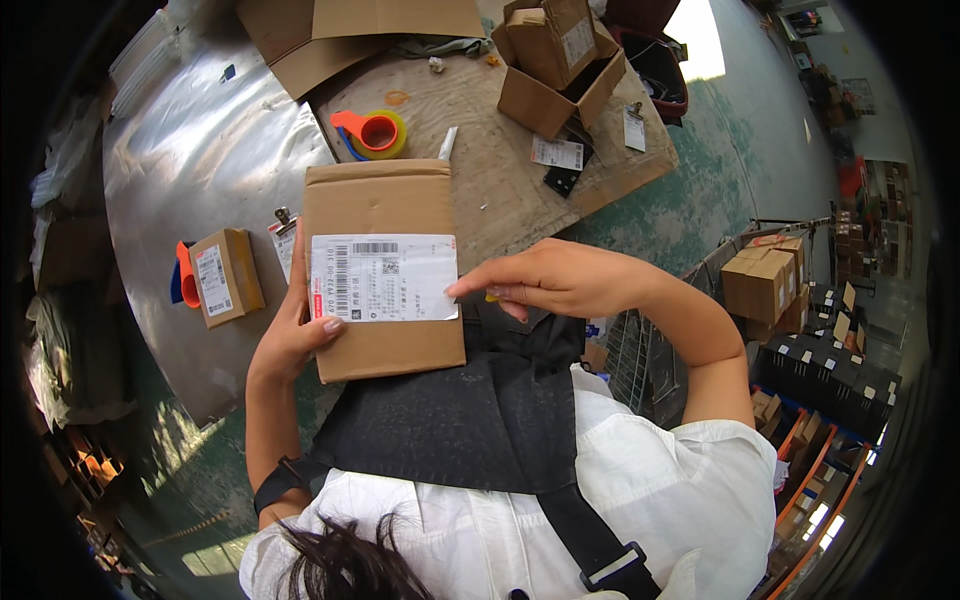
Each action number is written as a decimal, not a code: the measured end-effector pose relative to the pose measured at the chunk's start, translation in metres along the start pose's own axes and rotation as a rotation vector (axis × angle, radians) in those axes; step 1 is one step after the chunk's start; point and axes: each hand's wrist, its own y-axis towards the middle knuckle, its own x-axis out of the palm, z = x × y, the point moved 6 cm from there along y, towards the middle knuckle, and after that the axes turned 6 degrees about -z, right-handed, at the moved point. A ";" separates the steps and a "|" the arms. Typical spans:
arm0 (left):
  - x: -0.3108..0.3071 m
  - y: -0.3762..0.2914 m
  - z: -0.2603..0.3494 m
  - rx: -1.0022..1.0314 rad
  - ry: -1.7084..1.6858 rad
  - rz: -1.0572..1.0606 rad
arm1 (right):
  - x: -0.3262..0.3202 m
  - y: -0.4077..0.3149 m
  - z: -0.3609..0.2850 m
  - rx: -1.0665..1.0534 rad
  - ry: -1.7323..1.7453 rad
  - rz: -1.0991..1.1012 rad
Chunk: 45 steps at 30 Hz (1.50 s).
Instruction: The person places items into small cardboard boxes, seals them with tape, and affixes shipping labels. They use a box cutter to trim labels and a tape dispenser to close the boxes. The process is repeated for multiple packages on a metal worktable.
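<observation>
My left hand (300, 330) grips the left side of a brown cardboard box (382, 202), its thumb on the front face and its fingers along the edge. The box is tilted up towards me against the black apron. A white printed label (384, 277) lies across its middle. My right hand (540, 281) reaches in from the right, the index fingertip at the label's right edge. Its other fingers are curled around a small yellow thing, mostly hidden. Beyond the box, an orange tape dispenser (375, 131) with yellow tape lies on the worn wooden tabletop (495, 187).
A smaller labelled carton (229, 277) sits left on the metal-topped table (180, 165), beside another orange dispenser (187, 274). An open carton (536, 101) holds another box at the far right. Large cardboard flaps (360, 22) stand at the back. A wire cart (630, 360) is at my right.
</observation>
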 end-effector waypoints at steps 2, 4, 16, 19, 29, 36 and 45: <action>0.003 0.001 0.005 0.039 0.022 0.003 | -0.009 -0.002 0.000 0.006 -0.038 0.148; 0.005 0.001 0.005 0.004 0.020 0.007 | -0.006 -0.006 -0.008 -0.138 -0.202 0.367; 0.012 0.003 0.007 -0.005 0.040 -0.012 | 0.038 -0.001 -0.005 -0.695 -0.719 0.793; 0.015 0.004 0.008 0.009 0.041 -0.011 | 0.046 0.002 -0.009 -0.655 -0.952 0.855; 0.016 0.000 0.011 0.088 0.115 -0.056 | 0.038 0.007 -0.014 -0.580 -0.743 0.888; 0.017 -0.001 0.009 0.075 0.122 -0.083 | 0.017 0.001 -0.015 -0.583 -0.346 0.758; 0.024 0.004 0.015 0.162 0.158 -0.092 | 0.027 0.000 -0.021 -0.617 -0.638 0.734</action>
